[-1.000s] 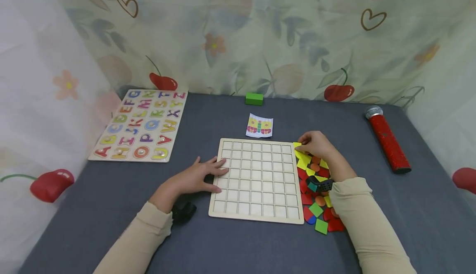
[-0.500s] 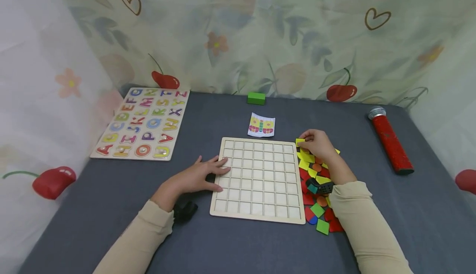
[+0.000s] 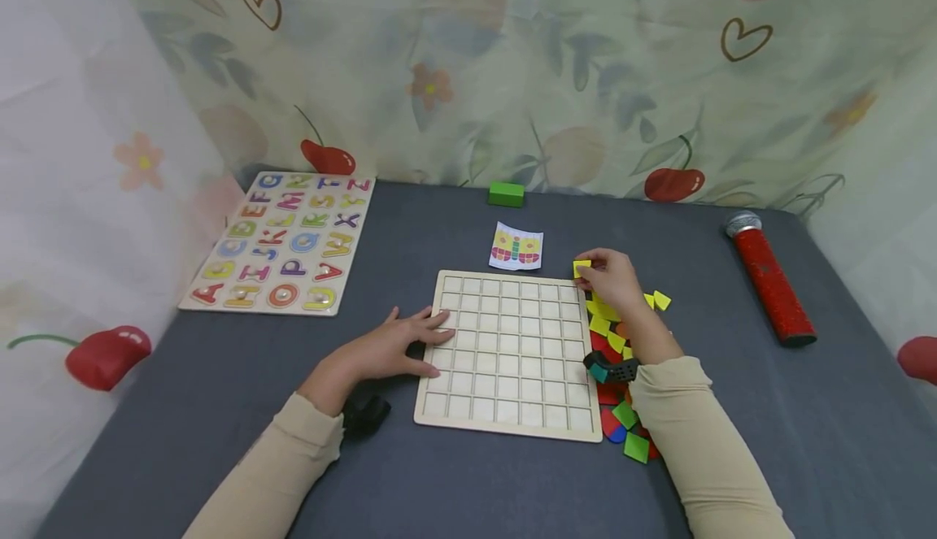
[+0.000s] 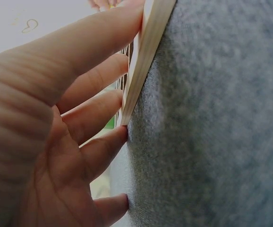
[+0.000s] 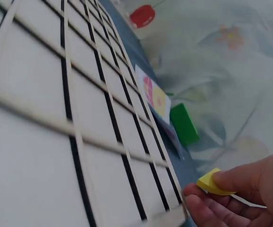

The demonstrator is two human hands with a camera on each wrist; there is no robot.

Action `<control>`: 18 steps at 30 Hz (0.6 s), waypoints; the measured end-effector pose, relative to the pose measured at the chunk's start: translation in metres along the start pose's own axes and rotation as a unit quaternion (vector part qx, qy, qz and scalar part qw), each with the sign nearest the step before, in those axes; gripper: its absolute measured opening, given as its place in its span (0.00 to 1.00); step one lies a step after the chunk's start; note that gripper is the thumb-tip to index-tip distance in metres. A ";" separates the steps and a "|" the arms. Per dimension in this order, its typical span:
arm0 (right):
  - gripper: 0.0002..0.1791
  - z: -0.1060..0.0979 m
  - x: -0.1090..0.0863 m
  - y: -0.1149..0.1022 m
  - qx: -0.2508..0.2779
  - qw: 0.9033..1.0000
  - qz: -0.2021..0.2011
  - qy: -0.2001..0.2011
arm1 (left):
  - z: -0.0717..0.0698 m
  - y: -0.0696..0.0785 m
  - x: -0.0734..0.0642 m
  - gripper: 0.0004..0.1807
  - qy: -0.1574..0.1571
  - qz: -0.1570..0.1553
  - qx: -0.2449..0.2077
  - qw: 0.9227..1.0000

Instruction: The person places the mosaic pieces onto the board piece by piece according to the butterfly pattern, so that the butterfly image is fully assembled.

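A wooden grid board lies flat on the table, its square cells bare. My left hand rests on its left edge with fingers spread; in the left wrist view the thumb and fingertips touch the board's rim. Just past the board's far right corner, my right hand pinches a yellow square tile between thumb and fingers. The right wrist view shows this yellow tile beside the board's edge. Along the board's right side lies a pile of coloured tiles, partly hidden by the right arm.
Behind the board lies a butterfly pattern card, with a green block farther back. An alphabet puzzle board is at the back left. A red microphone lies on the right. Patterned cloth hangs behind.
My right hand has picked the yellow tile off the top of the pile and moved slightly left and away with it, toward the board's corner. The left hand stays on the board.
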State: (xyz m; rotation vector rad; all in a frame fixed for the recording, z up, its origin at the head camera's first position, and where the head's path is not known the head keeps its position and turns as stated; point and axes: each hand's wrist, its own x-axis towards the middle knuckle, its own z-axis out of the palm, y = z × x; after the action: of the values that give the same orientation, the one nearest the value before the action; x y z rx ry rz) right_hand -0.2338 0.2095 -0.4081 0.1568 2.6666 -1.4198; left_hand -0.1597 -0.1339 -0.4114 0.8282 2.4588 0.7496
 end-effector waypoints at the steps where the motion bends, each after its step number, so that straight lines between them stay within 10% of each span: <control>1: 0.15 0.003 0.000 -0.003 0.001 1.000 -0.001 -0.002 | 0.000 0.000 0.000 0.37 0.001 0.000 0.000 1.000; 18: 0.17 0.057 0.003 -0.036 0.080 0.988 -0.078 -0.108 | -0.001 0.000 -0.001 0.37 0.001 -0.005 0.006 1.000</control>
State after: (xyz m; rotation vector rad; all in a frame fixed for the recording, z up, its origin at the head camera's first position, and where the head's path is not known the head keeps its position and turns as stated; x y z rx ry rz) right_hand -0.2391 0.1422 -0.4112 -0.1865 2.4350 -1.5943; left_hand -0.1591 -0.1346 -0.4105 0.8184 2.4692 0.7337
